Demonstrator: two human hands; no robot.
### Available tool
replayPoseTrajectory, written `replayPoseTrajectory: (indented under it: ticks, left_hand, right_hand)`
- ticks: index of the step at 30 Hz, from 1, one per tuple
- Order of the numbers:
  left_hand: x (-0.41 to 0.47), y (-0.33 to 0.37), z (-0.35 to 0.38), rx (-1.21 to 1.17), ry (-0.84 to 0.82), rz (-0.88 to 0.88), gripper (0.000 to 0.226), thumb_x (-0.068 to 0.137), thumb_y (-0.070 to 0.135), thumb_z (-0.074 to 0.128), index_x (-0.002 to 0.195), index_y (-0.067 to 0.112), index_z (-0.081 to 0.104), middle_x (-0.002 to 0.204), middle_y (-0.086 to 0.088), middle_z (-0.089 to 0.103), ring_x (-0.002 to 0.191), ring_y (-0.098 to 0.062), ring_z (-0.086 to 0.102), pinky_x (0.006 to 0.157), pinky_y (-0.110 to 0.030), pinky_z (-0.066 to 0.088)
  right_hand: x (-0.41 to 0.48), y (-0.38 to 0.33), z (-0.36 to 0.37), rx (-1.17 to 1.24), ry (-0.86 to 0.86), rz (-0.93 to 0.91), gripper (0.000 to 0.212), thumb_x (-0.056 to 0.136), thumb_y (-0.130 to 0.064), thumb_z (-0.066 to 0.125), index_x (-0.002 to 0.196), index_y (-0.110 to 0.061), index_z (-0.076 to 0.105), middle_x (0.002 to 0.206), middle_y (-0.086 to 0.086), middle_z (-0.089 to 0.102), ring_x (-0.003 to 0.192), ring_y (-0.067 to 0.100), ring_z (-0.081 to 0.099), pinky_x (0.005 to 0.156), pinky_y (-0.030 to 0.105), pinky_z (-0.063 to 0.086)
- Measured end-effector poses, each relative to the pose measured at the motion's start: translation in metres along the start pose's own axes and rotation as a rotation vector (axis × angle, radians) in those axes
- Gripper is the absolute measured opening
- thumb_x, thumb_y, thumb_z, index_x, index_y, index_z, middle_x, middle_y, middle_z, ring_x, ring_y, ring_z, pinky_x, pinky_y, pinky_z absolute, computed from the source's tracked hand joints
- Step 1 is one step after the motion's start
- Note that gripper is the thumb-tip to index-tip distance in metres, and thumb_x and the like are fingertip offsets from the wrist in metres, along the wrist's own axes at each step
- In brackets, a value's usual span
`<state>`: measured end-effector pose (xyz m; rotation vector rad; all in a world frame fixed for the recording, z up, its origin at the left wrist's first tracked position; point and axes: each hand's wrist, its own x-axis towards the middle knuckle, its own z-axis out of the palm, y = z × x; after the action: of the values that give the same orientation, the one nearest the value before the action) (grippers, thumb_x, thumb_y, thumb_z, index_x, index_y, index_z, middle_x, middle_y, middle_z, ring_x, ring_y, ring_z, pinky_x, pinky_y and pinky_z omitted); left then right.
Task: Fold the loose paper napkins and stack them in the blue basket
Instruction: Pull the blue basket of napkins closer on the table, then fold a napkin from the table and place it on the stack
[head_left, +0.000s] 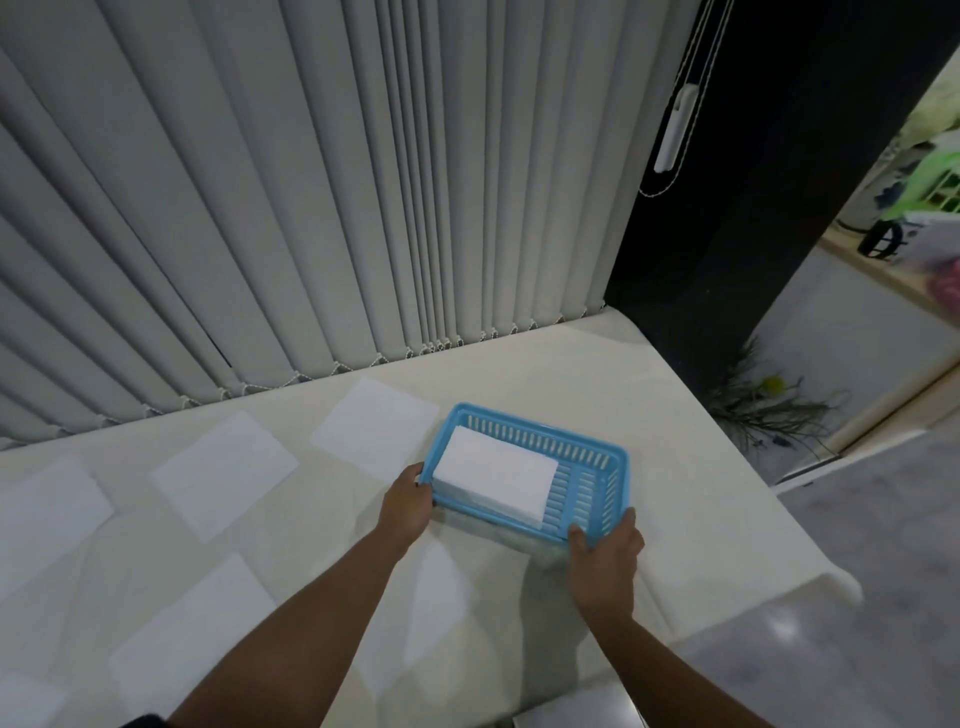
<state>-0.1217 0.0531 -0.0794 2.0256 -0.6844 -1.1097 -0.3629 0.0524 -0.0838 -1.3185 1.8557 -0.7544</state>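
The left hand (405, 501) gripped the left end of the blue basket (540, 441), and the right hand (605, 551) clasped its near right corner. A stack of folded napkins (493, 480) filled the basket's left part. Loose napkins (226, 470) lay flat on the desk (675, 441) left of the basket. Blinds (311, 208) hung behind it.
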Motion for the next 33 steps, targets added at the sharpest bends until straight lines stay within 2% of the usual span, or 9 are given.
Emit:
replayPoseTrajectory:
  ticks: [6, 9, 11, 14, 17, 19, 23, 28, 33]
  left_hand:
    - [-0.003, 0.0, -0.002, 0.055, -0.002, 0.03, 0.043, 0.095, 0.012, 0.037, 0.137, 0.016, 0.046, 0.12, -0.012, 0.061, 0.105, -0.028, 0.063, 0.093, -0.046, 0.053]
    - [-0.006, 0.003, -0.005, 0.081, 0.004, 0.029, 0.044, 0.095, 0.011, 0.038, 0.138, 0.015, 0.045, 0.127, -0.013, 0.058, 0.11, -0.029, 0.06, 0.096, -0.045, 0.051]
    - [-0.007, 0.006, -0.009, 0.087, 0.031, 0.029, 0.044, 0.094, 0.009, 0.038, 0.137, 0.016, 0.045, 0.128, -0.014, 0.058, 0.111, -0.029, 0.06, 0.096, -0.042, 0.051]
    - [-0.011, 0.005, -0.012, 0.139, 0.117, 0.065, 0.041, 0.095, 0.011, 0.039, 0.136, 0.016, 0.044, 0.131, -0.012, 0.057, 0.112, -0.029, 0.058, 0.09, -0.033, 0.047]
    - [-0.015, -0.003, -0.017, 0.181, 0.184, 0.087, 0.042, 0.096, 0.013, 0.042, 0.138, 0.014, 0.041, 0.139, -0.012, 0.05, 0.122, -0.028, 0.051, 0.1, -0.034, 0.042]
    - [-0.019, -0.014, -0.023, 0.219, 0.211, 0.104, 0.044, 0.096, 0.015, 0.046, 0.139, 0.015, 0.04, 0.14, -0.012, 0.048, 0.124, -0.028, 0.05, 0.104, -0.037, 0.039]
    - [-0.029, -0.043, -0.045, 0.357, 0.282, 0.094, 0.046, 0.094, 0.019, 0.051, 0.138, 0.014, 0.041, 0.139, -0.012, 0.047, 0.128, -0.029, 0.045, 0.106, -0.039, 0.037]
    - [-0.042, -0.083, -0.08, 0.59, 0.274, 0.013, 0.054, 0.092, 0.03, 0.052, 0.142, 0.018, 0.035, 0.144, -0.005, 0.042, 0.134, -0.026, 0.037, 0.106, -0.04, 0.036]
    - [-0.048, -0.103, -0.09, 0.751, 0.189, 0.019, 0.057, 0.093, 0.034, 0.049, 0.144, 0.02, 0.029, 0.146, -0.003, 0.039, 0.131, -0.025, 0.041, 0.102, -0.038, 0.04]
  right_hand:
    - [-0.001, 0.009, -0.001, -0.014, -0.031, -0.064, 0.082, 0.094, -0.033, 0.054, 0.152, -0.008, 0.002, 0.156, 0.017, 0.016, 0.137, 0.039, 0.03, 0.107, 0.053, 0.034]
    - [-0.002, 0.01, -0.002, -0.146, -0.004, -0.104, 0.082, 0.093, -0.035, 0.055, 0.15, 0.0, 0.008, 0.156, 0.022, 0.018, 0.138, 0.041, 0.028, 0.112, 0.05, 0.026]
    - [-0.003, 0.005, -0.003, -0.336, 0.035, -0.195, 0.079, 0.093, -0.039, 0.052, 0.148, 0.003, 0.015, 0.155, 0.026, 0.02, 0.138, 0.041, 0.027, 0.114, 0.051, 0.021]
    - [-0.002, -0.008, 0.001, -0.487, 0.041, -0.349, 0.076, 0.094, -0.047, 0.046, 0.149, -0.002, 0.02, 0.157, 0.022, 0.017, 0.141, 0.04, 0.022, 0.116, 0.051, 0.014]
    - [-0.002, -0.026, 0.014, -0.581, -0.034, -0.493, 0.074, 0.094, -0.052, 0.04, 0.151, -0.011, 0.017, 0.161, 0.016, 0.006, 0.146, 0.036, 0.01, 0.119, 0.048, 0.004]
    - [-0.006, -0.04, 0.024, -0.599, -0.092, -0.597, 0.071, 0.094, -0.05, 0.042, 0.151, -0.014, 0.021, 0.161, 0.014, 0.006, 0.147, 0.036, 0.009, 0.119, 0.047, -0.003]
    - [-0.021, -0.068, 0.056, -0.691, -0.179, -0.929, 0.063, 0.086, -0.042, 0.059, 0.14, -0.012, 0.046, 0.15, 0.016, 0.038, 0.138, 0.039, 0.035, 0.115, 0.053, 0.016]
    - [-0.036, -0.088, 0.111, -0.832, -0.502, -1.128, 0.059, 0.095, -0.034, 0.04, 0.148, -0.013, 0.027, 0.157, 0.01, 0.024, 0.145, 0.03, 0.017, 0.119, 0.044, 0.005]
    - [-0.042, -0.099, 0.154, -1.093, -0.6, -1.271, 0.054, 0.094, -0.019, 0.041, 0.145, -0.01, 0.027, 0.148, 0.011, 0.037, 0.138, 0.033, 0.026, 0.118, 0.048, 0.012]
